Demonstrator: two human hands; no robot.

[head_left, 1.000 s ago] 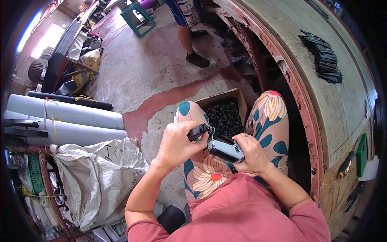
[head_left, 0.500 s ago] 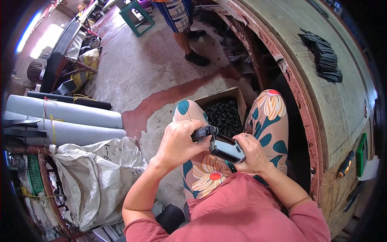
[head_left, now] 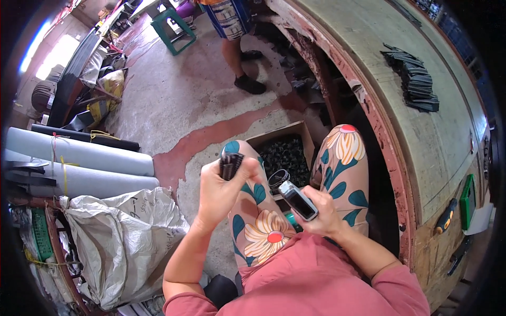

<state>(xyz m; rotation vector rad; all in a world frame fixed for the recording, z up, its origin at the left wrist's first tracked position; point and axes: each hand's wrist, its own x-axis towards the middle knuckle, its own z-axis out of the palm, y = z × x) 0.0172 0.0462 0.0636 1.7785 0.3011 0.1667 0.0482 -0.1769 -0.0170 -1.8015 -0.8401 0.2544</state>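
Observation:
My left hand is closed around a small bundle of dark ribbed strips, held upright above my left knee. In my right hand is a grey and black stapler, its jaw end pointing away from me. A black strip bent into a loop sits at the jaw end; whether it is stapled is too small to tell. Beyond the hands, between my knees, a cardboard box holds many similar black loops.
At right stands a wooden table bearing a row of dark strips and a screwdriver. Grey rolls and a white sack lie at left. Another person's legs and a green stool are farther off.
My hands have moved apart. The left one has drawn back to the left with its strips, while the right one has turned the stapler, a loop showing at its jaws.

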